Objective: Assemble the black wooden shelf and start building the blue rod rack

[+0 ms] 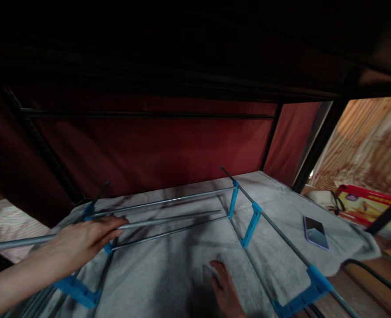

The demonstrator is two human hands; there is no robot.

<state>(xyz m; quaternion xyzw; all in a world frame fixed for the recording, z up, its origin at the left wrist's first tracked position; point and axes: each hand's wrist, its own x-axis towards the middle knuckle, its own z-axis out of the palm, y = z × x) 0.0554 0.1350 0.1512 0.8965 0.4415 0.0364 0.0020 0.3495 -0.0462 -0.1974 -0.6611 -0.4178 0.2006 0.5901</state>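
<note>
My left hand is wrapped round a long grey metal tube, which it holds roughly level. The tube sticks out on both sides of the fist, over a partly joined frame of thin tubes and blue plastic connectors. That frame lies on a grey cloth, with crossbars linking its far ends. Low in the middle, my right hand hovers over or rests on the cloth, fingers loosely apart, with nothing seen in it. More blue connectors sit on the left side, partly behind my left arm.
A phone lies on the cloth at right. Beyond it are a red and yellow box and a pale object with a dark strap. Black metal posts and a dark overhead surface enclose the space. Red fabric hangs behind.
</note>
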